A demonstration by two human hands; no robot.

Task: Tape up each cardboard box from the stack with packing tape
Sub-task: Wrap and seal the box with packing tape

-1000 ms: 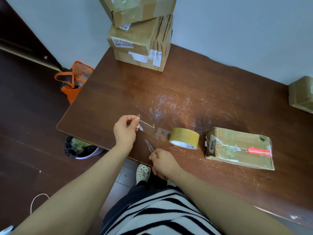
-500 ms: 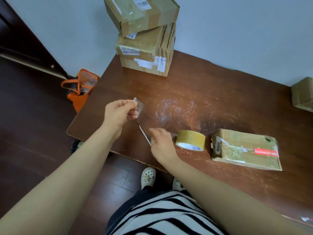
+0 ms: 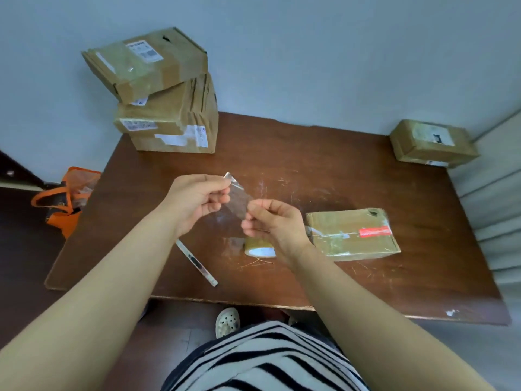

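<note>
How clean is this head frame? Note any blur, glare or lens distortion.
Head view: wide-angle bending bows the edges of the brown wooden table and stretches both forearms; even, soft light, weak shadows; the clear strip of packing tape, pinched between left hand and right hand, is see-through and slightly soft; mild sheen on the flat taped cardboard box.

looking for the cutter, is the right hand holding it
No, the cutter lies on the table near its front edge, and the right hand pinches a clear tape strip together with the left hand.
</note>
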